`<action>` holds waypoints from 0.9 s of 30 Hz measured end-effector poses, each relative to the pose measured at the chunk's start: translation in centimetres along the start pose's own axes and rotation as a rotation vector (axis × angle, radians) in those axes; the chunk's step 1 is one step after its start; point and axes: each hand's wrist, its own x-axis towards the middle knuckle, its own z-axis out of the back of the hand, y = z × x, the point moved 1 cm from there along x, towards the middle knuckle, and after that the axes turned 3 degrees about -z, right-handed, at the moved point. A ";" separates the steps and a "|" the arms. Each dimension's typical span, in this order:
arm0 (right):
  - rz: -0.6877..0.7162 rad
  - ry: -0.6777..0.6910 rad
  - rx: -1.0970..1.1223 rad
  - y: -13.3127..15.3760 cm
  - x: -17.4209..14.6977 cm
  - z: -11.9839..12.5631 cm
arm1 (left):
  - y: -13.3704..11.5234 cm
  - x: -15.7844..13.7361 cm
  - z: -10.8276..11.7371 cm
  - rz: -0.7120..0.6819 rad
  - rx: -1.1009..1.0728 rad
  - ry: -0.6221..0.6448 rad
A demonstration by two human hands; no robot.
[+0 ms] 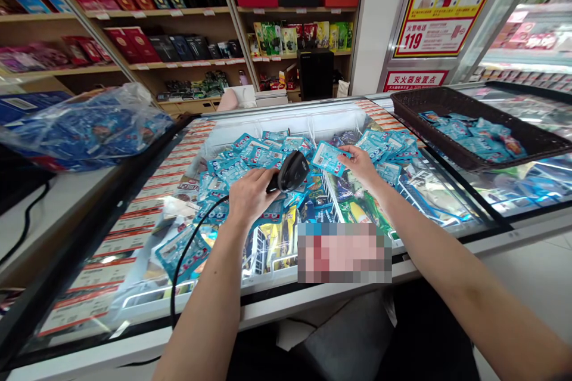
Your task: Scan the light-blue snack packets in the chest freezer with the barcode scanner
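My left hand [251,195] is wrapped round the handle of a black barcode scanner [292,171]. Its head points right, and its cable runs down along my left forearm. In my right hand [357,163] I pinch a light-blue snack packet [329,158] by its right edge, just right of the scanner's head. Many similar blue packets [257,154] are heaped behind and to the left of the scanner. A second heap of blue packets [386,145] lies beyond my right hand. Both heaps rest on the glass top of a chest freezer [147,214].
A brown basket [447,145] with blue packets stands at the right. On the left counter lies a clear plastic bag [89,124] full of blue packets. Wooden shelves [165,11] with bottles and boxes rise behind. Wire dividers and ice-cream packs show through the glass.
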 end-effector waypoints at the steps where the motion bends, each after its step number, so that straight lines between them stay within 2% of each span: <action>1: 0.000 -0.003 0.000 -0.1 0.0 0.0 | 0.0 0.0 0.0 -0.003 -0.003 0.004; 19: 0.024 -0.016 -0.030 -0.2 0.0 -0.3 | -0.9 0.2 0.1 -0.097 -0.021 0.037; 27: 0.018 -0.023 -0.014 -0.4 0.1 -0.3 | -1.1 0.3 0.3 -0.089 -0.043 0.040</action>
